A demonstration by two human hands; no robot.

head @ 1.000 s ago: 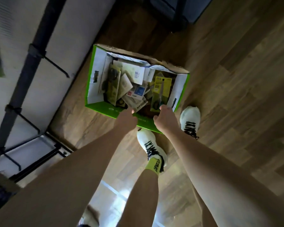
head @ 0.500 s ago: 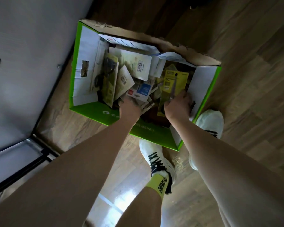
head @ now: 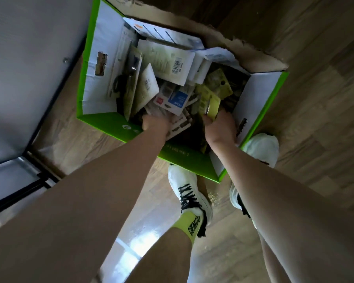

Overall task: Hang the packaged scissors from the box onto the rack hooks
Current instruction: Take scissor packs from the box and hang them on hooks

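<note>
A green and white cardboard box (head: 102, 121) stands open on the wooden floor, full of several packaged items. Both my hands reach down into it. My right hand (head: 219, 127) grips the lower end of a yellow scissors package (head: 212, 100) near the box's right wall. My left hand (head: 155, 124) is sunk among white card packages (head: 179, 124) at the box's near side; its fingers are hidden, so what they hold does not show. A dark pair of packaged scissors (head: 129, 78) leans against the left inner wall.
The rack's black base frame (head: 39, 176) and a pale wall panel (head: 29, 58) lie to the left of the box. My feet in white shoes (head: 187, 186) stand just behind the box's near edge. Wooden floor spreads to the right.
My head has dropped closer to the box. Both hands went from the box's near rim down into it, and my right hand took hold of the yellow package.
</note>
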